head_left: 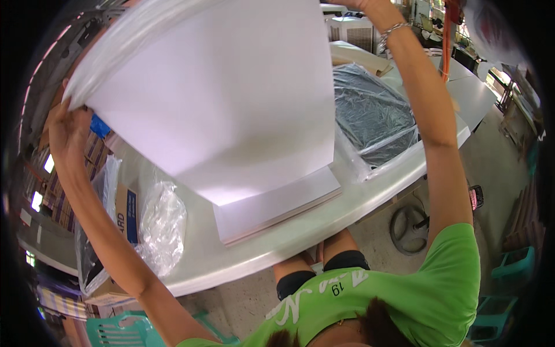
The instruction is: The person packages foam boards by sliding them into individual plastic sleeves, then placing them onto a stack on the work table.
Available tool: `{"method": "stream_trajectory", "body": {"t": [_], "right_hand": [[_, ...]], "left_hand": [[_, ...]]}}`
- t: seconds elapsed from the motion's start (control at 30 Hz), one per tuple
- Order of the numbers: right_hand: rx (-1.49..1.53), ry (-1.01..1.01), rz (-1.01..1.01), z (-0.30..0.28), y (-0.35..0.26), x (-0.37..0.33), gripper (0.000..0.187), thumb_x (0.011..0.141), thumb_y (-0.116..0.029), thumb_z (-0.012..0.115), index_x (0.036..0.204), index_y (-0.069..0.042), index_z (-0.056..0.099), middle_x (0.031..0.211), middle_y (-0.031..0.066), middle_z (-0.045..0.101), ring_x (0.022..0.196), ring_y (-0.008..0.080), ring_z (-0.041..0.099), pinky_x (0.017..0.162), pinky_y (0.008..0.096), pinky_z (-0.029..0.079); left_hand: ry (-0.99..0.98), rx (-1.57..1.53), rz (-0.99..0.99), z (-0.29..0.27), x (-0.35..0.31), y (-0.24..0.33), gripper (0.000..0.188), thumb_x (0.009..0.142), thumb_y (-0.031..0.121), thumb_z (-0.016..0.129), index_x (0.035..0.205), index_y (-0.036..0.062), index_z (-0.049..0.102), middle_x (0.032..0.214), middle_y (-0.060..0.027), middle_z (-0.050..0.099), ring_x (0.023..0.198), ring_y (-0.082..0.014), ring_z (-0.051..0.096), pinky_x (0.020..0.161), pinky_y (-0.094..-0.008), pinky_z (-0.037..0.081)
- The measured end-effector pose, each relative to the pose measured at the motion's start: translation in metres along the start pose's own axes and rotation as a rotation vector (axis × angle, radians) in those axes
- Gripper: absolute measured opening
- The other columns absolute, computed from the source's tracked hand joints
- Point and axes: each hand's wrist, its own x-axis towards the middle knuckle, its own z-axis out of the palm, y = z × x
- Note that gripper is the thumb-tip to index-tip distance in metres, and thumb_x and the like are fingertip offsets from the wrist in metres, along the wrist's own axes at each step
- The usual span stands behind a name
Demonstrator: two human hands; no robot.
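Observation:
A large white sheet (248,87) is tilted up in front of me over the table. Clear plastic film (118,43) lies bunched along its upper left edge. My left hand (70,132) is closed on the film at the sheet's left corner; some of its fingers are hidden. At the top edge of the view, my right hand (354,3) is beside the sheet's right side, its fingers cut off by the frame. Beneath the raised sheet, a stack of white sheets (283,203) lies near the table's front edge.
On the pale table (300,234), a dark plastic-wrapped pack (376,113) lies right and crumpled clear plastic (163,225) left. Beside that is a cardboard box (124,208) with a blue panel. Green plastic chairs (124,328) stand lower left and right. A black wheel (406,230) shows below the table.

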Motion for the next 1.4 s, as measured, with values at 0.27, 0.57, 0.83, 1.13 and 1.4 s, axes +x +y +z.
{"method": "stream_trajectory", "body": {"t": [0.27, 0.57, 0.83, 1.13, 1.4], "right_hand": [[0.148, 0.035, 0.061, 0.001, 0.006, 0.020, 0.024, 0.081, -0.004, 0.048, 0.099, -0.001, 0.063, 0.104, 0.0106, 0.063, 0.097, 0.0195, 0.061, 0.089, 0.0373, 0.048], [0.308, 0.049, 0.130, 0.004, 0.011, 0.030, 0.023, 0.082, -0.006, 0.048, 0.100, -0.001, 0.062, 0.103, 0.0105, 0.063, 0.098, 0.0195, 0.060, 0.090, 0.0380, 0.047], [0.422, 0.092, 0.175, -0.003, 0.019, 0.034, 0.023, 0.083, -0.008, 0.048, 0.101, -0.001, 0.061, 0.103, 0.0103, 0.063, 0.098, 0.0195, 0.060, 0.090, 0.0386, 0.047], [0.607, 0.120, 0.202, 0.014, 0.025, 0.034, 0.023, 0.085, -0.010, 0.048, 0.102, -0.001, 0.060, 0.103, 0.0102, 0.063, 0.098, 0.0195, 0.060, 0.091, 0.0393, 0.047], [0.734, 0.161, 0.234, 0.027, 0.032, 0.031, 0.023, 0.086, -0.012, 0.047, 0.102, -0.001, 0.059, 0.103, 0.0100, 0.062, 0.098, 0.0195, 0.060, 0.092, 0.0399, 0.046]], "left_hand": [[-0.668, -0.182, -0.472, -0.051, 0.053, 0.021, 0.039, 0.097, 0.007, 0.034, 0.131, -0.0106, 0.037, 0.140, -0.0228, 0.038, 0.131, -0.0268, 0.035, 0.113, -0.0388, 0.023], [-0.357, -0.193, -0.432, -0.063, 0.072, 0.020, 0.040, 0.094, 0.006, 0.028, 0.128, -0.0124, 0.039, 0.136, -0.0242, 0.043, 0.129, -0.0306, 0.038, 0.112, -0.0418, 0.023], [-0.050, -0.116, -0.293, 0.009, 0.016, -0.010, 0.043, 0.094, 0.011, 0.031, 0.129, -0.0115, 0.040, 0.140, -0.0243, 0.039, 0.133, -0.0302, 0.034, 0.114, -0.0427, 0.018], [-0.949, -0.263, -0.549, -0.039, 0.055, -0.013, 0.046, 0.094, 0.014, 0.030, 0.134, -0.0073, 0.037, 0.142, -0.0218, 0.037, 0.135, -0.0293, 0.030, 0.115, -0.0422, 0.014], [-0.563, -0.358, -0.531, -0.075, 0.071, -0.026, 0.041, 0.095, 0.012, 0.030, 0.131, -0.0078, 0.037, 0.137, -0.0210, 0.042, 0.131, -0.0282, 0.036, 0.112, -0.0401, 0.022]]}}
